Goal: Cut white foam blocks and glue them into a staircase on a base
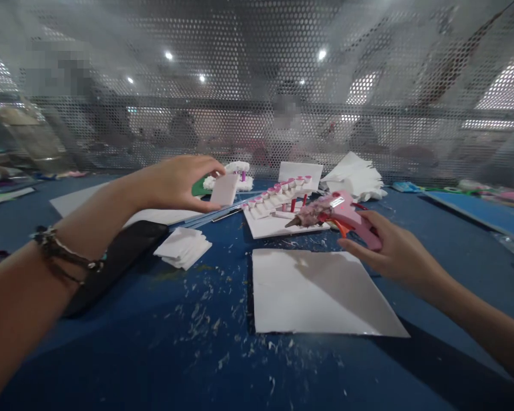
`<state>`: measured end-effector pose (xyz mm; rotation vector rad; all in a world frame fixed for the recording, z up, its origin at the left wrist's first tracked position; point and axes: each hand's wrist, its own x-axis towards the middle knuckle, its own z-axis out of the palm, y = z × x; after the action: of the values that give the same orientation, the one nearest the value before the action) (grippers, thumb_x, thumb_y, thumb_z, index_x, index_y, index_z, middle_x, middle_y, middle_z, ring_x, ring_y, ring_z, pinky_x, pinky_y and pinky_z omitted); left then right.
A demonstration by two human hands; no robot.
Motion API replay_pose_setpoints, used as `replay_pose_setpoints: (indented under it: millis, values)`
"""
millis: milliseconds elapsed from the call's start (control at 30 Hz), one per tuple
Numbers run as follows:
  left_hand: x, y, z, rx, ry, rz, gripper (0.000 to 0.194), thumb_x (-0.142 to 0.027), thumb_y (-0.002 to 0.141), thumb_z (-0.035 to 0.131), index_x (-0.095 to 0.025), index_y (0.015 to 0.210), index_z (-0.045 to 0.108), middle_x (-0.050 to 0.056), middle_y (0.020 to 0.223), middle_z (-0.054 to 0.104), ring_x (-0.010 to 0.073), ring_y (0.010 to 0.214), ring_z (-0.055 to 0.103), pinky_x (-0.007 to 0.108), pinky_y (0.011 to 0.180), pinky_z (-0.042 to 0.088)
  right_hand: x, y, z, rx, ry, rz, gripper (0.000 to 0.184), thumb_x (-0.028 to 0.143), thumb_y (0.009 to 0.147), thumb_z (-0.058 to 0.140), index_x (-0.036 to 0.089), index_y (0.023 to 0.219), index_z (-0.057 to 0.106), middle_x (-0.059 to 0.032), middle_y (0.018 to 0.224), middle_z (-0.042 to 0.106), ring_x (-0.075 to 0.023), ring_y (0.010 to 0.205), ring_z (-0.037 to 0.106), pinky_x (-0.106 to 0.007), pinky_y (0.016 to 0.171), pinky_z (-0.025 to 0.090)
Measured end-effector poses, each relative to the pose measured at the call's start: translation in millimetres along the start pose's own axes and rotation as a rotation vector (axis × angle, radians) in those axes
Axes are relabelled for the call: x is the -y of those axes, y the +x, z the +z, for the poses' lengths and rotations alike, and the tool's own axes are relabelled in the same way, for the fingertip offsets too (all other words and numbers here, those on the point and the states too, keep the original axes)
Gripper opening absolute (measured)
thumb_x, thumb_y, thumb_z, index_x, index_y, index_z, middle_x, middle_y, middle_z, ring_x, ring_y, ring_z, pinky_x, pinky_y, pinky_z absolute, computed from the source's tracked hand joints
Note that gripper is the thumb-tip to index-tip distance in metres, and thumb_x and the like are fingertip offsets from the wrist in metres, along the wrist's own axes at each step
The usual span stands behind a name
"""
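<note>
My right hand (381, 240) is wrapped round the handle of a pink glue gun (346, 214), its metal nozzle pointing left. Between thumb and fingers, my left hand (180, 180) pinches a small white foam board piece (224, 189) above the table. Behind the glue gun stands a white stepped model (274, 200) with pink round tops and red posts, on a white base. In front of the gun lies a flat white board (317, 294). Below my left hand rests a stack of small white squares (183, 248).
A black pouch (115, 268) lies under my left forearm beside a large white sheet (81, 200). White scraps litter the blue table (167, 354). Crumpled white paper (354, 177) sits at the back, before a perforated metal screen (240, 125). A blue board (484, 214) is at right.
</note>
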<state>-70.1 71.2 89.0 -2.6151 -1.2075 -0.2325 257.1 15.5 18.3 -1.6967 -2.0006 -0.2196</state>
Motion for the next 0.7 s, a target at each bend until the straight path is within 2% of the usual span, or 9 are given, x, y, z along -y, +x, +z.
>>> replay_pose_setpoints:
  millis: [100,200,300,500,700]
  values:
    - [-4.5,5.6,9.3,-0.006,-0.078,0.057,0.052,-0.055,0.072,0.049,-0.018,0.109,0.046,0.008,0.112,0.049,0.0224,0.099,0.048,0.029,0.081,0.038,2.6,-3.6,8.1,0.005,-0.015,-0.039,0.052,0.058,0.072,0.044,0.014,0.099,0.051,-0.0113,0.077,0.062,-0.0201,0.058,0.056,-0.028,0.048,0.038]
    - [-11.8,9.5,14.9,0.054,-0.152,0.113,0.048,-0.051,0.072,0.053,-0.018,0.106,0.048,0.007,0.108,0.052,0.0212,0.096,0.049,0.027,0.079,0.039,3.8,-6.1,14.1,0.012,0.01,-0.095,0.043,0.056,0.074,0.043,0.017,0.089,0.052,-0.005,0.064,0.058,-0.0162,0.05,0.051,-0.026,0.045,0.036]
    - [-17.7,11.1,16.1,0.103,-0.202,0.155,0.043,-0.048,0.07,0.056,-0.018,0.101,0.05,0.006,0.105,0.054,0.0201,0.092,0.051,0.026,0.076,0.039,4.9,-7.6,16.1,-0.012,0.042,-0.133,0.039,0.053,0.076,0.043,0.017,0.088,0.052,-0.0037,0.064,0.058,-0.0151,0.05,0.051,-0.025,0.045,0.036]
    - [-15.4,11.7,18.6,0.065,-0.31,0.128,0.043,-0.046,0.069,0.059,-0.018,0.101,0.052,0.005,0.1,0.057,0.019,0.091,0.053,0.027,0.079,0.038,9.0,-8.4,16.9,-0.014,0.026,-0.161,0.045,0.055,0.075,0.043,0.015,0.09,0.053,-0.0031,0.059,0.056,-0.0141,0.047,0.048,-0.024,0.043,0.034]
    - [-13.4,14.0,22.4,0.162,-0.372,0.106,0.048,-0.047,0.066,0.061,-0.018,0.104,0.055,0.005,0.101,0.057,0.0198,0.089,0.054,0.027,0.076,0.038,7.6,-7.9,19.2,-0.045,-0.014,-0.164,0.049,0.06,0.074,0.039,0.015,0.09,0.052,-0.0045,0.062,0.058,-0.0142,0.046,0.048,-0.024,0.042,0.032]
